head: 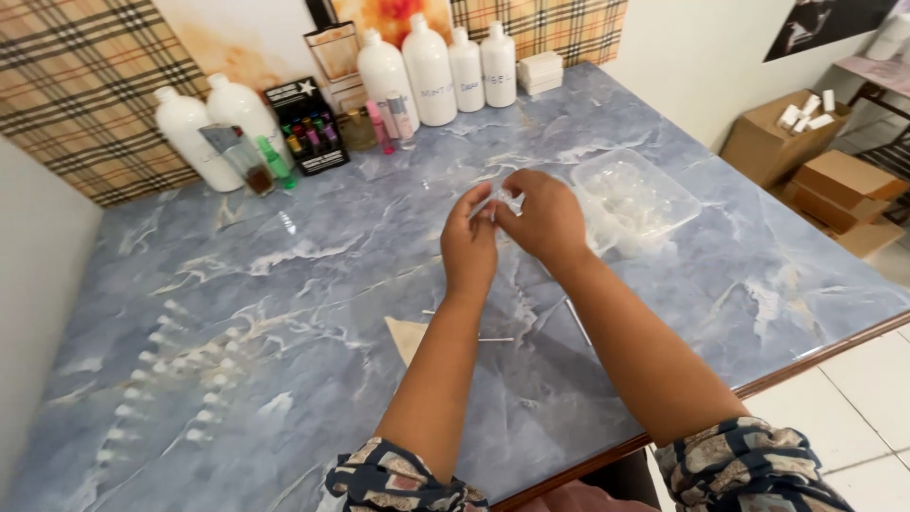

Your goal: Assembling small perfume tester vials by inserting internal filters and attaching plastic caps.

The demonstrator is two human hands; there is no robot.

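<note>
My left hand (467,248) and my right hand (544,220) meet above the middle of the blue marble table (313,284). Together they pinch a small clear plastic piece (505,200) between their fingertips. Just right of my right hand sits a clear plastic tray (635,197) holding small clear parts. Below my arms lie a thin white stick (495,339), a second thin stick (577,321) and a tan paper scrap (408,337).
Several small clear vials (175,374) stand in rows at the table's left. White bottles (427,66), a black box of coloured vials (308,128) and small bottles line the far edge. Cardboard boxes (834,180) sit on the floor to the right.
</note>
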